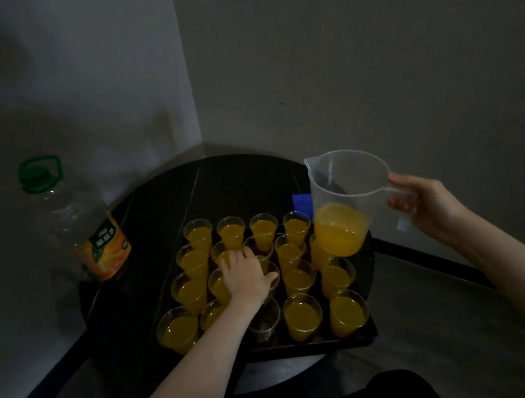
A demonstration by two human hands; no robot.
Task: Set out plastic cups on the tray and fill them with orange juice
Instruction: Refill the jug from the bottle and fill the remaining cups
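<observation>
A black tray on a dark round table holds several clear plastic cups in rows. Most are filled with orange juice, such as the front one. The middle column has empty cups, one at the front and one further back. My left hand lies palm down over the middle of the tray, its thumb on the rim of an empty cup. My right hand grips the handle of a clear jug with juice in its bottom, held above the tray's right side.
A large, nearly empty juice bottle with a green cap and orange label stands at the table's left edge. A blue object lies behind the tray, partly hidden by the jug. Walls meet in a corner behind the table.
</observation>
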